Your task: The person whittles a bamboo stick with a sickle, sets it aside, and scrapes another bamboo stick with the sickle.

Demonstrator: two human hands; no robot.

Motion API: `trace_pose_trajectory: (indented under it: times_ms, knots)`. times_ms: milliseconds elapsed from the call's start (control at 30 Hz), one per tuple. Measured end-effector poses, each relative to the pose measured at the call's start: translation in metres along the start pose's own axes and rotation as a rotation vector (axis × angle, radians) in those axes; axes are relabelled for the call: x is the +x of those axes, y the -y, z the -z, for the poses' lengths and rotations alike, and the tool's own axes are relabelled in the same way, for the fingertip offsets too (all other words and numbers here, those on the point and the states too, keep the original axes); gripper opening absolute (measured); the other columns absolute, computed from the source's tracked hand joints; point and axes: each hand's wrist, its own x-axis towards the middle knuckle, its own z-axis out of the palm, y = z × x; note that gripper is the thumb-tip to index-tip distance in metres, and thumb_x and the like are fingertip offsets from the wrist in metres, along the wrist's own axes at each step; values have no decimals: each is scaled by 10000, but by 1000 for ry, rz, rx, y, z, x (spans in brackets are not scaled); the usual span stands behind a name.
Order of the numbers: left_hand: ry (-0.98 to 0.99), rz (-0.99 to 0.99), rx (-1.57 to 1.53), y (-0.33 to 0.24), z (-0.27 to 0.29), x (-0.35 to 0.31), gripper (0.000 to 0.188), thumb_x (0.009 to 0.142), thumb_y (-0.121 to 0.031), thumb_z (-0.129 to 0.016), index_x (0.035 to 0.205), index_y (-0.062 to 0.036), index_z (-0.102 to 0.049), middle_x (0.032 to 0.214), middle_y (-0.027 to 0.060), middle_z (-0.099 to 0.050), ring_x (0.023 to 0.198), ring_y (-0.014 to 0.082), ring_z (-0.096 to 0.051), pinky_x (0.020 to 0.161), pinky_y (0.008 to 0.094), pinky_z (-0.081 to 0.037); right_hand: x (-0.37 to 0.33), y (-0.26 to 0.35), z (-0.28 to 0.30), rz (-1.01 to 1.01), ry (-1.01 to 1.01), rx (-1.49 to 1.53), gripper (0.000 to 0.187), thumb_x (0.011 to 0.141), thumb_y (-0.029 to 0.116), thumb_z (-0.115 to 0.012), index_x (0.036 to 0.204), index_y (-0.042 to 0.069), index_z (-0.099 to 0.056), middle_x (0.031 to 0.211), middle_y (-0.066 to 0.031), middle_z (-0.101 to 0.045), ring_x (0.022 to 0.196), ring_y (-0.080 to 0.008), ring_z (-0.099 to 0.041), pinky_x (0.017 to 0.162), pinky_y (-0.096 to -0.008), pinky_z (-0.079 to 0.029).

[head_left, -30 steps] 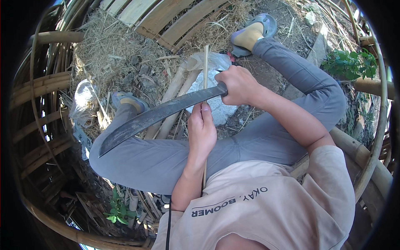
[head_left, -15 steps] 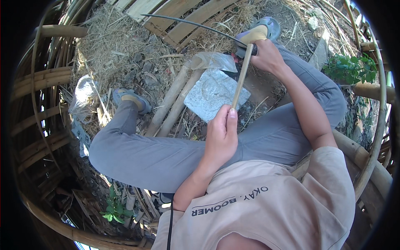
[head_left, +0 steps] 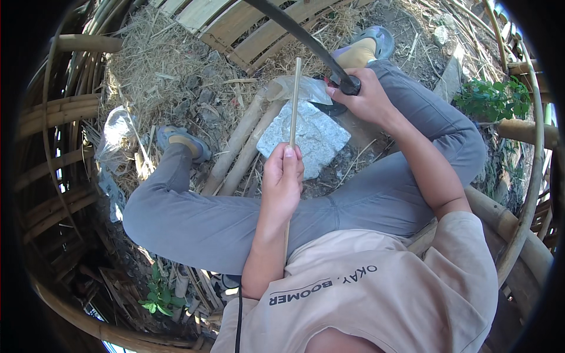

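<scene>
Two pale poles [head_left: 236,141] are lying on the ground at the left, and just right of them the left hand [head_left: 282,179] is closing round a slim, pale stick [head_left: 296,97], the thumb pressing along its near side and the fingers curling fully about it. The stick is rising above the fist, passing in front of a pale stone block [head_left: 326,141], while its lower end is running beside the forearm toward the shirt. It is looking light, dry and fairly stiff, probably flexing a little along its length and perhaps splintering at the edges; near its middle, well away from any cutting edge, is seeming the sounder place for holding it. Farther right, the long dark knife [head_left: 297,30] is slanting up and left out of view, and the right hand [head_left: 372,97] is wrapping its fingers tightly round the handle. The knife is appearing rigid and much heavier toward the blade, so only the handle is offering a safe hold

Compared with half a second ago, the stick is standing more upright instead of leaning right, the left hand is sitting farther left, and the blade is pointing higher, its tip no longer showing
</scene>
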Motion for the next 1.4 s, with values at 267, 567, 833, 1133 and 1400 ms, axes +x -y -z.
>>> trace_pose_trajectory:
  times_ms: [267, 567, 833, 1133, 1400]
  knots:
    - [-17, -32, 29, 4, -1, 3, 274, 1094, -332, -419, 960, -104, -490, 654, -106, -317, 521, -17, -248, 441, 184, -193, -22, 25, -28, 187, 210, -101, 303, 784, 228, -759, 658, 3, -600, 521, -162, -530, 528, -371, -560, 546, -407, -440]
    - [-167, -110, 364, 35, 3, 12, 295, 1060, -213, -405, 884, -20, -543, 618, -20, -415, 551, 78, -366, 515, 301, -310, -27, 24, -37, 224, 269, -317, 171, 674, 188, -743, 713, 40, -668, 581, -172, -600, 641, -397, -631, 631, -473, -507]
    - [-189, -165, 521, 33, -2, 12, 320, 1059, -237, -410, 984, 25, -576, 677, 91, -537, 584, 187, -500, 580, 374, -411, -26, 18, -38, 200, 305, -327, 128, 621, 133, -701, 698, 41, -657, 593, -187, -602, 667, -406, -637, 651, -476, -517]
    - [-211, -175, 570, 33, -7, 2, 308, 1082, -249, -398, 897, -37, -524, 651, -25, -414, 572, 65, -373, 517, 278, -316, -2, 7, -32, 10, 132, -466, 339, 599, 113, -696, 916, -3, -721, 809, -235, -666, 852, -399, -653, 796, -468, -525]
    - [-164, -148, 580, 32, -11, -1, 281, 1074, -219, -410, 944, -6, -539, 643, 36, -455, 563, 123, -423, 533, 320, -347, 4, -16, -18, 43, 100, -442, 363, 624, 125, -717, 967, 7, -731, 872, -207, -682, 890, -389, -638, 822, -451, -519]
